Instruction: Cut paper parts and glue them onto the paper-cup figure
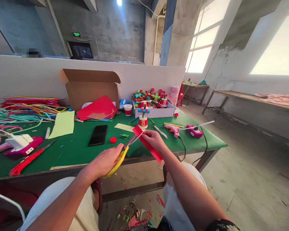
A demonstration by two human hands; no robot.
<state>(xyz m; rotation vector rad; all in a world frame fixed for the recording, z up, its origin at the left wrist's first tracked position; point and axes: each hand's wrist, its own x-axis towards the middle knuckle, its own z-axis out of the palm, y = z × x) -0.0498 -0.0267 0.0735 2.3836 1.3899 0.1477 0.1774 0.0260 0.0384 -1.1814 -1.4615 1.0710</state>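
Observation:
My left hand (108, 160) is closed round the yellow handles of a pair of scissors (118, 164). The scissors' blades point up and right and meet the edge of a red paper strip (153, 149). My right hand (155, 140) pinches that strip near its upper end, and its lower part hangs past the table's front edge. Just beyond my hands stands a small figure (143, 121) with a red and white cup body, dark coiled arms and a blue top. A red disc (113, 140) and a green paper scrap (124, 136) lie left of the blades.
A black phone (98, 135) lies on the green table (77, 154). Left are red-handled scissors (26, 162), a power strip (24, 149) and pipe cleaners (26, 109). Right are a pink glue gun (173, 130) and a white pen (160, 132). Behind stands a box (156, 112) of figures.

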